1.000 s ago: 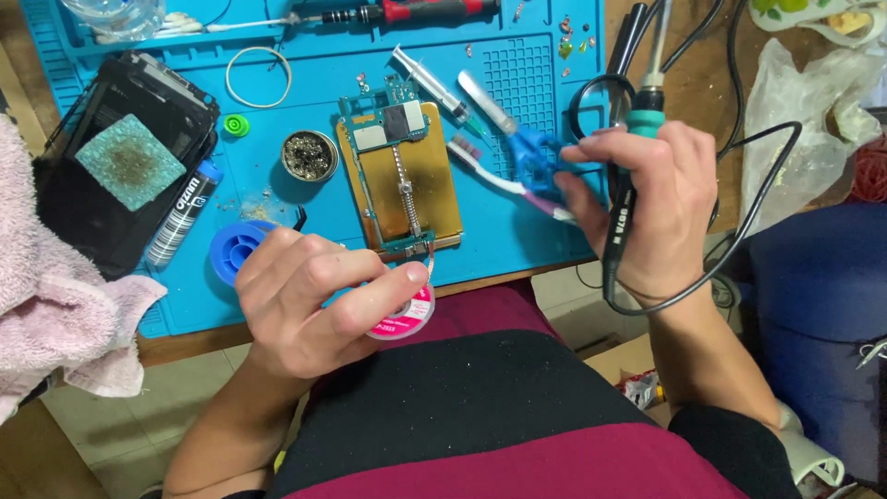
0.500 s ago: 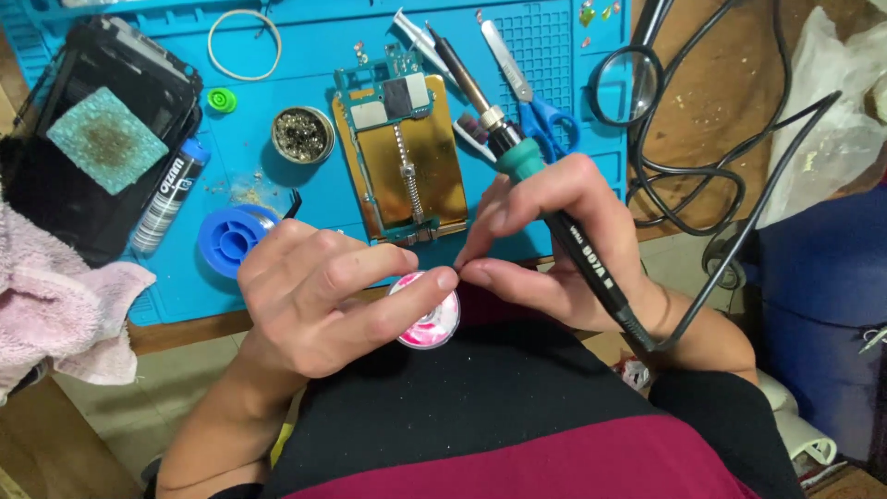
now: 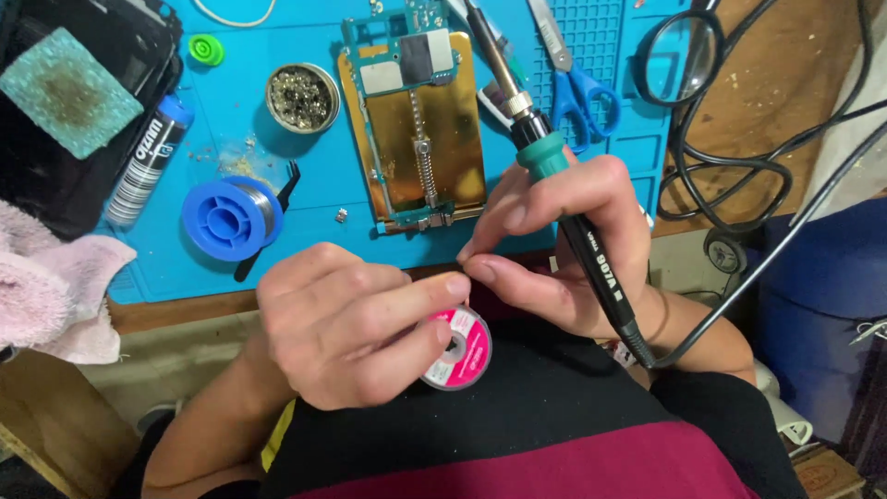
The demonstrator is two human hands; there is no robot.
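- Surface (image 3: 739, 120): wooden top, mostly covered by a blue work mat (image 3: 314, 212) lying just beyond both hands.
- On the mat, beyond the right hand: brass-coloured board holder (image 3: 420, 139) with a circuit board clamped in it; blue-handled scissors (image 3: 577, 83) further out to the right.
- Beyond the left hand: blue solder spool (image 3: 226, 217), round tin of brass wool (image 3: 302, 97), small green cap (image 3: 206, 49), a black-and-white tube (image 3: 148, 162).
- Far left of the left hand: pink towel (image 3: 46, 296) hanging over the surface edge; dark tray with a green sponge (image 3: 60, 88) above it.
- Right of the right hand: round magnifier (image 3: 679, 57) and coiled black cable (image 3: 767, 157) on bare wood; dark blue object lower right, kind unclear.
- Left hand (image 3: 346, 323): below the mat edge, over the lap; fingers curled around a small pink wick spool (image 3: 457, 349), thumb and forefinger pinched at its top.
- Right hand (image 3: 564, 249): just right of the left hand, fingertips meeting it at the pinch; whatever strand lies between them is too fine to see.
- Right hand also grips a soldering iron (image 3: 554, 185), green collar, black handle, lying across the fingers; tip points away over the mat, cord trails off past the wrist.
- Both forearms come up from the lap; black and maroon garment below.
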